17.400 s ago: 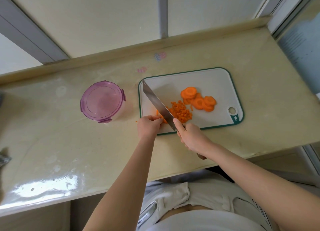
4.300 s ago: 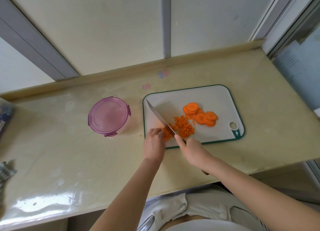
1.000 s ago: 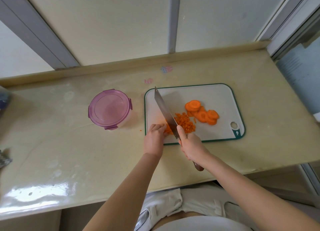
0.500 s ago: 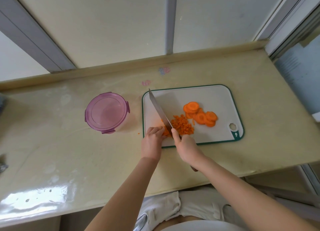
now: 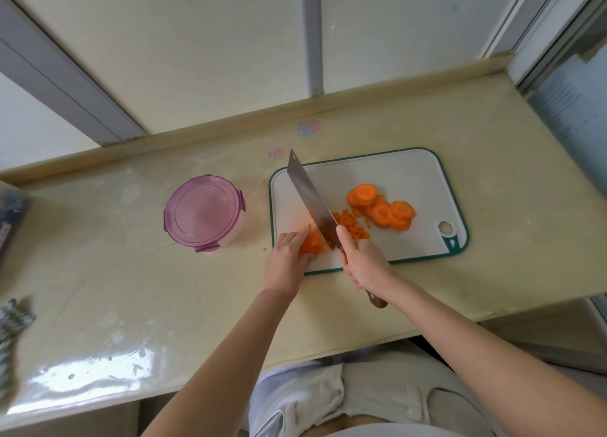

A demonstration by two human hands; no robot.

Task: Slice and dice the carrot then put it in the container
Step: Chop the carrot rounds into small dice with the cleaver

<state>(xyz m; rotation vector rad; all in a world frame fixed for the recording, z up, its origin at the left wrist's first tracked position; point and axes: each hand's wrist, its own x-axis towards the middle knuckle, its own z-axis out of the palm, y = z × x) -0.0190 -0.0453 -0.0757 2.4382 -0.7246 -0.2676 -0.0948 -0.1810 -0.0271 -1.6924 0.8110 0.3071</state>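
The round container (image 5: 203, 211) sits on the counter (image 5: 164, 289) at 9 o'clock from the cutting board (image 5: 394, 174). Its purple lid is clipped on, and what it holds cannot be made out. All the carrot is on the board: slices (image 5: 381, 211) at 3 o'clock and dice (image 5: 353, 228) at the centre. A carrot piece (image 5: 310, 243) lies under the left grip (image 5: 285, 259), whose fingers curl over it. The right grip (image 5: 364, 261) is wrapped round the knife (image 5: 312, 203) handle, forefinger along the blade. The stickers (image 5: 308, 128) at 12 o'clock are unreadable.
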